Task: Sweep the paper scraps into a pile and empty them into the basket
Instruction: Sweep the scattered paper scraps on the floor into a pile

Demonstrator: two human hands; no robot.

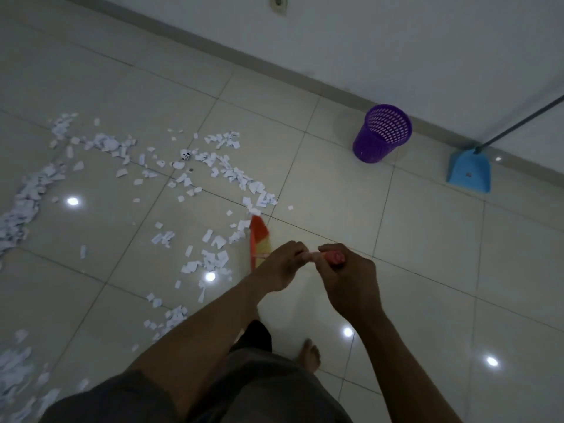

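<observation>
White paper scraps [213, 166] lie scattered over the tiled floor at the left and centre, with thicker heaps along the left edge. I hold a broom with an orange and yellow head [258, 239] that touches the floor beside the scraps. My right hand [345, 279] grips the top end of the pink handle [334, 257]. My left hand [280, 267] grips the handle just below it. A purple mesh basket [381, 134] stands upright near the wall at the upper right.
A blue dustpan [470, 174] with a long grey handle [518, 125] leans against the wall right of the basket. My bare foot [311, 355] stands on the tiles below my hands. The wall's skirting runs diagonally across the top.
</observation>
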